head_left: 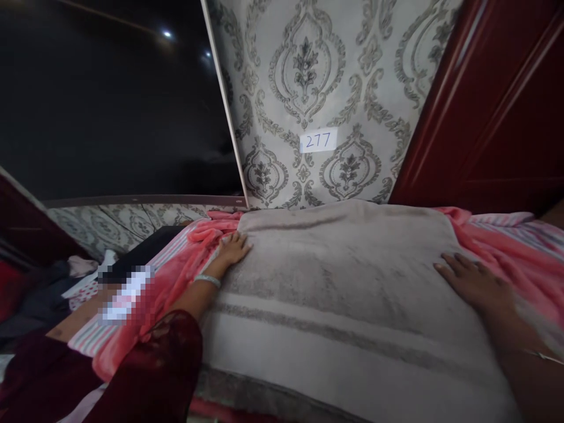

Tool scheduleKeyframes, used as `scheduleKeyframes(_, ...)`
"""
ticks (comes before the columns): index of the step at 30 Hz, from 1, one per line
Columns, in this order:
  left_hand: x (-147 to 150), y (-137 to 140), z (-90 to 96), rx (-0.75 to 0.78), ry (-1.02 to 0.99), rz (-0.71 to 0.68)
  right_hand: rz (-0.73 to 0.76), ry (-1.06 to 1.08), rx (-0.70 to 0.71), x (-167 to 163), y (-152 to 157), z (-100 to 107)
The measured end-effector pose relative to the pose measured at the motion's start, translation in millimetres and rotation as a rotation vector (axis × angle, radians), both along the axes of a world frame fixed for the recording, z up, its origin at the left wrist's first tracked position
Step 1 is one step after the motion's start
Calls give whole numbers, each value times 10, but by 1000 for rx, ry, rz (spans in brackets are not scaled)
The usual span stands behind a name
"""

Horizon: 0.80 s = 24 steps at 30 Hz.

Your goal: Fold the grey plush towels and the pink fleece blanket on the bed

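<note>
We have the grey cloth (335, 294) spread at the middle, over pink fabric (180, 276). From its centre, our left hand (233, 249) rests flat at ten o'clock, our right hand (478, 285) near three; each grip is released. A label (318, 140) reading 277 sits at twelve, a dark screen (118, 106) at ten.

the towel (317, 270) lies on the blanket (489, 241), which shows at its left and right; behind, the paper (318, 140) is on the wall (356, 35) between television (114, 117), left, and door (497, 117), right.
</note>
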<state>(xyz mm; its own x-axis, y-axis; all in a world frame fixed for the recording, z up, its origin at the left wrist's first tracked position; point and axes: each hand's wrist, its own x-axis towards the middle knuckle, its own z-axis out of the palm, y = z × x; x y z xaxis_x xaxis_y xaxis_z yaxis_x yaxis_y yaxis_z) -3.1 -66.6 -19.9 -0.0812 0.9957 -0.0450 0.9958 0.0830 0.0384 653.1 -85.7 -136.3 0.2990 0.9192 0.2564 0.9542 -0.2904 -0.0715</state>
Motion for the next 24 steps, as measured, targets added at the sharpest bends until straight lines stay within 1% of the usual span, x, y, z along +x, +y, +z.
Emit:
scheduleKeyframes(2, 144, -135, -47, -9, -4, -106, -22, 95, -65, -103, -39, 112)
scheduleKeyframes(4, 277, -261, -137, -1, -8, -167, -34, 148, -101, -190, -84, 208)
scheduleKeyframes(6, 368, -344, -221, 24, -5, -158, -42, 161, -106, -261, -132, 288)
scheduleKeyframes(8, 407, -374, -260, 41, 0, -140, -43, 163, -95, -322, -177, 373)
scheduleKeyframes(10, 413, -369, -250, 42, 3, -143, -37, 164, -100, -386, -212, 488)
scheduleKeyframes(12, 407, -353, -212, 47, 9, -146, -42, 167, -143, -471, -241, 636)
scheduleKeyframes(14, 403, -341, -174, 50, 16, -147, -59, 170, -194, -597, -285, 785)
scheduleKeyframes(16, 404, -333, -151, 57, 25, -150, -71, 172, -214, -771, -377, 884)
scheduleKeyframes(18, 404, -317, -143, 66, 39, -158, -20, 157, -203, -975, -534, 900)
scheduleKeyframes(21, 400, -262, -141, 63, 58, -174, 209, 111, -198, -1207, -862, 790)
scheduleKeyframes(23, 404, -211, -138, 56, 57, -175, 268, 124, -208, -1210, -1102, 690)
scheduleKeyframes(24, 409, -188, -136, 57, 52, -176, 259, 133, -213, -1154, -1220, 649)
